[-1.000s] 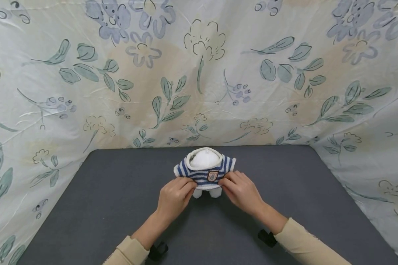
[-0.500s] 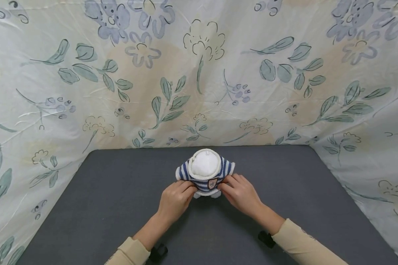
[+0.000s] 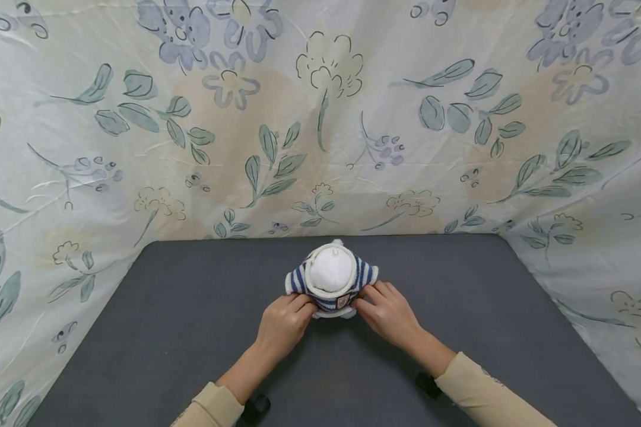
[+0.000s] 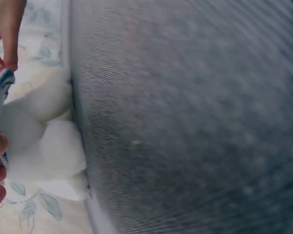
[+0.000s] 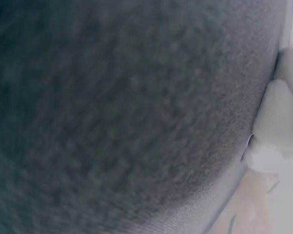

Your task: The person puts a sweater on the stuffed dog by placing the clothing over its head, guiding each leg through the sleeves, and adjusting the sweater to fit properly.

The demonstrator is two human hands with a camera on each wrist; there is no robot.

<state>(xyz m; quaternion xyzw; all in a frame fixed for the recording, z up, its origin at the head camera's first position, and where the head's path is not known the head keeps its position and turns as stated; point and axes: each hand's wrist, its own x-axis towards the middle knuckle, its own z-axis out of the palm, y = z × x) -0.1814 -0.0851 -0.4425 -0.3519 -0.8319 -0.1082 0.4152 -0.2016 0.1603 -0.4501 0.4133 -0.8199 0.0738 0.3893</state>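
1. The left hand [image 3: 283,323] is pinching the striped shirt [image 3: 326,304] at one lower side, and the right hand [image 3: 389,311] is pinching the other; both are grasping cloth.
2. The white plush toy [image 3: 331,268] is standing on the dark table [image 3: 192,320], between the hands, with the collar [image 3: 328,293] encircling its rounded top.
3. In my judgement, both sides should be receiving equal, gentle tension, so the collar is not twisting and the toy is not tipping.
4. The shirt is looking knitted and probably stretchy, its short sleeves [image 3: 296,280] sticking outward; the toy is appearing soft and rounded.
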